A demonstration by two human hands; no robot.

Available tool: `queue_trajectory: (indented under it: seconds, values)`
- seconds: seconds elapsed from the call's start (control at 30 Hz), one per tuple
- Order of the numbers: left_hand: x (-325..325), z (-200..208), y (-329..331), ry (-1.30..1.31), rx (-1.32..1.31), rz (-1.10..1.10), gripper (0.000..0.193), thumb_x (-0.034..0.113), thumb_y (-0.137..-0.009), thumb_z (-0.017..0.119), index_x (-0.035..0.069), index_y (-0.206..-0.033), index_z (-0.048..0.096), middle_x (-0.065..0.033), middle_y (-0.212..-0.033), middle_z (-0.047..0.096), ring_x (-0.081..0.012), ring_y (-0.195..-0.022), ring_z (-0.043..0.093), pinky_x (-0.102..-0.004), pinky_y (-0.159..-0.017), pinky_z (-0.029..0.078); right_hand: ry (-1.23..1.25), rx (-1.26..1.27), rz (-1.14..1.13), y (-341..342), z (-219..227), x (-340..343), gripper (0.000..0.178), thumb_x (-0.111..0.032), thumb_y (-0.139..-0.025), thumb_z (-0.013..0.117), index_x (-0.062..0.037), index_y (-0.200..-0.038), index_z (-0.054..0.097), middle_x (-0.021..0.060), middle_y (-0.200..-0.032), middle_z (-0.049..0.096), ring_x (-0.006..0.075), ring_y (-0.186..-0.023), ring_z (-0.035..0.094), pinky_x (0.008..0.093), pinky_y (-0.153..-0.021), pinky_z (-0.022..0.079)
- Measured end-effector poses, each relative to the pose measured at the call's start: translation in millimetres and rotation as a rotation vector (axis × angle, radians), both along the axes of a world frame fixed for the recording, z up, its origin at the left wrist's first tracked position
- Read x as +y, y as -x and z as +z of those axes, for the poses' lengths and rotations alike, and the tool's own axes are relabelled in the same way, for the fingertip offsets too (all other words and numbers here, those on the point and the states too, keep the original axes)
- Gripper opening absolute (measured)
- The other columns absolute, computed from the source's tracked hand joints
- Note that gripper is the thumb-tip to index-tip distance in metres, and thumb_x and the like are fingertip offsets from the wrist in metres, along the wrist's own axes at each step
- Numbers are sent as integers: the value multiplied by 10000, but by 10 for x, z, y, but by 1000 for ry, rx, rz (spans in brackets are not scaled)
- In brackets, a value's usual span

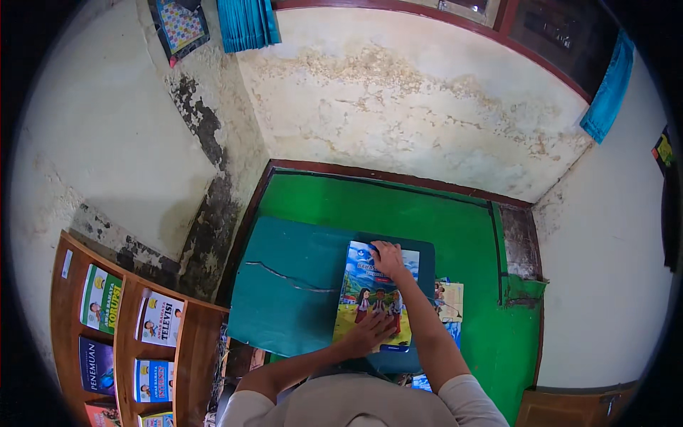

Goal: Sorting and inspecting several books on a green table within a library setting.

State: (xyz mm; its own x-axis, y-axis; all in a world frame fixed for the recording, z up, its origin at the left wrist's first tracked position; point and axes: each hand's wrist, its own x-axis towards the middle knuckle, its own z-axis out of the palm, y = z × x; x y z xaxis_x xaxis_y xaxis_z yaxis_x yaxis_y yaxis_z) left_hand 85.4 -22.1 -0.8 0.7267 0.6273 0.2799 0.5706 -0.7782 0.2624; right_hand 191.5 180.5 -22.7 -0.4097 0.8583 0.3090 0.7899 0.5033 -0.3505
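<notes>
A colourful children's book [359, 285] with drawn figures on its cover lies flat on a teal table [284, 285]. My left hand [368, 333] presses flat on the book's near edge, fingers spread. My right hand [388, 256] rests on the book's far top edge, fingers curled over it. Both forearms come in from the bottom of the picture. A blue pen-like thing [393, 349] lies at the book's near right corner.
More books [449, 300] lie on the green floor [427, 213] right of the table. A wooden shelf [121, 341] at the lower left displays several books face out. Stained walls meet in the corner behind; blue curtains [245, 25] hang above.
</notes>
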Motion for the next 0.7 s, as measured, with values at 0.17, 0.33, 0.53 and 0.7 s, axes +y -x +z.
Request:
queue_trajectory:
  seconds: [0.17, 0.33, 0.53, 0.7]
  values:
    - [-3, -50, -4, 38, 8, -1, 662, 261, -688, 653, 87, -1266, 384, -179, -1302, 346, -343, -1178, 335, -482, -989, 223, 49, -42, -5, 0, -16, 38, 261, -219, -774, 517, -116, -1013, 548, 66, -892, 619, 279, -792, 567, 371, -703, 363]
    - [-5, -6, -2, -37, 53, -13, 729, 326, -646, 685, 92, -1268, 384, -171, -1310, 341, -338, -1183, 330, -505, -989, 194, 28, -7, -53, 41, -69, 17, 313, -213, -766, 526, -117, -1064, 515, 67, -895, 620, 289, -789, 566, 372, -711, 365]
    - [-51, -15, -11, -27, 58, 1, 724, 325, -659, 673, 96, -1277, 373, -179, -1320, 325, -334, -1182, 329, -514, -986, 190, 49, 7, -113, 90, -21, -71, 302, -167, -736, 557, -100, -1027, 510, 72, -898, 614, 281, -802, 566, 396, -739, 373]
    - [-9, 470, 51, 114, -200, 77, 615, 290, -656, 667, 50, -1180, 452, -188, -1196, 429, -329, -1052, 427, -469, -895, 309, -365, -12, -166, -153, 165, -227, 337, -201, -728, 578, -109, -1044, 504, 91, -947, 579, 260, -886, 534, 380, -751, 362]
